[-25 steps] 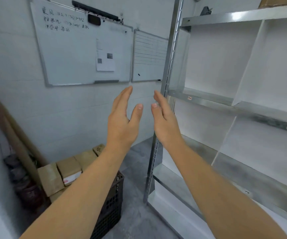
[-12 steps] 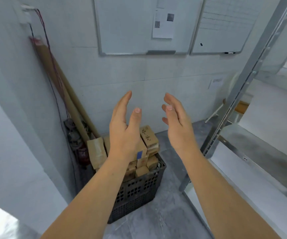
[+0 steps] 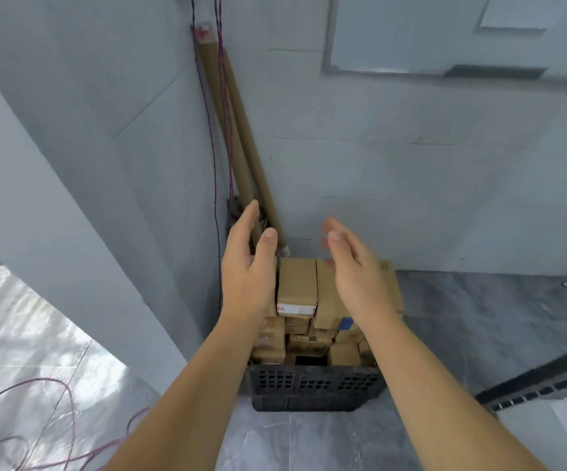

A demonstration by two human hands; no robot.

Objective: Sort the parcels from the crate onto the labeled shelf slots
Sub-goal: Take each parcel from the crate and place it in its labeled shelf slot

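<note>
Hovering side by side in the head view, the left hand (image 3: pixel 248 277) and the right hand (image 3: pixel 353 270) are both spread wide, fingers straight, palms turned toward each other with a gap between them. Neither hand has hold of anything.

Below and beyond the 2 hands stands the black crate (image 3: pixel 312 385), a perforated plastic box on the grey floor (image 3: pixel 479 334), pushed into the corner of the wall. The brown parcels (image 3: pixel 309 338) are heaped in it, above its rim. In the gap between the hands lies the labelled parcel (image 3: pixel 297 283), topmost in the heap, with a white sticker bearing a red mark on the end that faces the person. Under the right wrist a blue patch (image 3: pixel 346 323) shows on another box, and a larger box (image 3: pixel 391 287) juts out beyond the right hand on its outer side. The hands do not touch any of them, as far as can be told.

Beyond the left fingertips 2 cardboard tubes (image 3: pixel 241 130) lean in the corner, with thin cords (image 3: pixel 212 147) hanging beside them. Up past the right hand a whiteboard (image 3: pixel 411 35) hangs on the wall. Out to the right of the right forearm runs a dark slotted rail (image 3: pixel 547 385). Left of the left forearm, loose wires (image 3: pixel 54 419) loop across the floor.
</note>
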